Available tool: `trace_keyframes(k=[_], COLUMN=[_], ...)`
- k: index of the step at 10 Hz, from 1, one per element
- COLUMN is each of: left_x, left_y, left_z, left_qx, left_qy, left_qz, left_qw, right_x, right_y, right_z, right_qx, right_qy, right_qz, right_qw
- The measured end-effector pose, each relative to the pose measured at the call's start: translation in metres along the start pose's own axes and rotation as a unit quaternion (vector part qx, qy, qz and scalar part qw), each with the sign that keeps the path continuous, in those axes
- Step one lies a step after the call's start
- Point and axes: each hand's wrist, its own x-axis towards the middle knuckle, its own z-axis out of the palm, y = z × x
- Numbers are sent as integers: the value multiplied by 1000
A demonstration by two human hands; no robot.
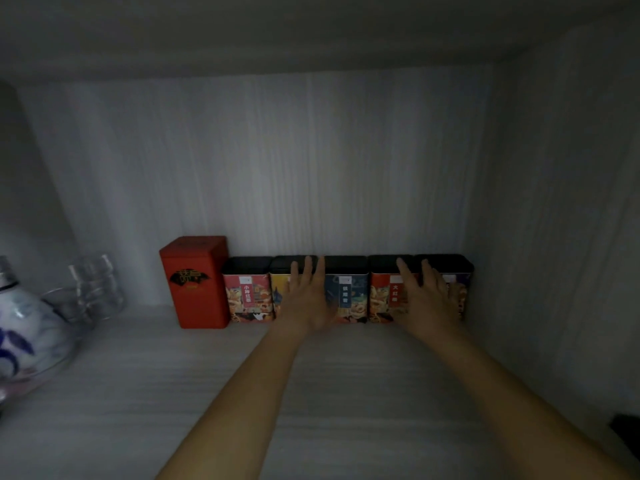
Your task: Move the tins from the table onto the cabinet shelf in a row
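**Six tins in a row at the back of the shelf, both hands flat against them**

Taking the tall red tin as the landmark: nearest the camera, two bare forearms reach in over the pale shelf board, well to the right of and in front of that tin. Low at the frame's left edge, well left of the red tin, stands a blue-and-white ceramic jar; just behind it, nearer the tin, is a cluster of clear glassware.

Further in, the left hand lies open, fingers together and straight, pressed flat over the yellow tin, two places right of the red tin, and the edge of the blue tin. The right hand is also open, fingers slightly spread, covering the seam between the orange-red tin and the last, dark tin, farthest right. Neither hand grips anything.

The red-labelled tin touches the tall red tin's right side. All six stand upright, side by side against the cabinet's back wall, the last near the right side wall.
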Motion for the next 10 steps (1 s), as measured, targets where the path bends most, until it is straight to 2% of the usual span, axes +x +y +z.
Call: trace_keyframes(k=[1, 2, 3, 4, 5, 6, 9, 10], left_x=[-26, -45, -55, -52, -48, -48, -48, -63], left_y=[-18, -52, -108, -167, -196, -198, -197, -184], left_z=[12, 4, -19, -35, -34, -32, -35, -30], left_qx=[-120, -235, -249, -320, -365, -379, -402, -392], left_qy=[76, 177, 207, 222, 171, 152, 113, 40], left_qz=[-10, -135, -278, -320, -276, -254, -249, -252], left_qw=[990, 946, 905, 864, 873, 877, 874, 884], right_x=[-23, -56, -92, -120, -125, -126, -124, -120], right_y=[4, 12, 24, 21, 13, 7, 5, 12], right_z=[3, 11, 16, 24, 24, 23, 24, 24], right_qx=[43, 74, 37, 5, -10, -16, -16, 9], right_qy=[-26, -70, -117, -135, -124, -127, -114, -99], right_qz=[24, 66, 120, 138, 138, 134, 148, 126], right_qw=[998, 993, 985, 981, 983, 983, 982, 987])
